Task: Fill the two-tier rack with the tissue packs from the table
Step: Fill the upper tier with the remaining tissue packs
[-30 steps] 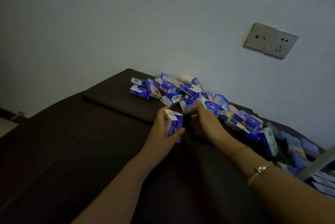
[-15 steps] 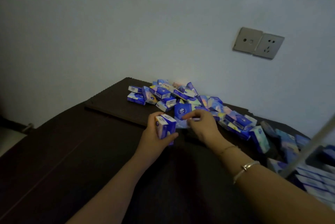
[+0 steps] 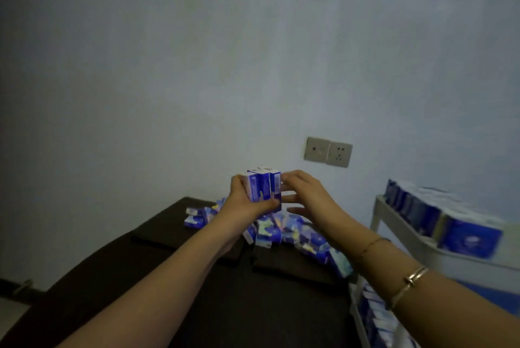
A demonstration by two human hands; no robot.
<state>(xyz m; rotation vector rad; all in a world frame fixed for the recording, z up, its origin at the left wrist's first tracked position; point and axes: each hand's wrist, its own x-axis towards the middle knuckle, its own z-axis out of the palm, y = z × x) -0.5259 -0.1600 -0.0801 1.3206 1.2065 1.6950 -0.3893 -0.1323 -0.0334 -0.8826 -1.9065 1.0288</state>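
Observation:
My left hand grips a small upright bundle of blue tissue packs, raised above the dark table. My right hand touches the bundle's right side with its fingertips, fingers spread. A loose heap of blue tissue packs lies on the table's far part below the hands. The white two-tier rack stands at the right; its top tier holds a row of upright packs, and its lower tier also holds packs.
A grey wall stands close behind the table, with a double socket plate on it. A flat dark mat lies under the heap. The floor shows at the lower left.
Both hands rose from the table with the packs; the left hand's bundle has grown by the pack from the right hand. The view swung up and right, bringing the rack into sight.

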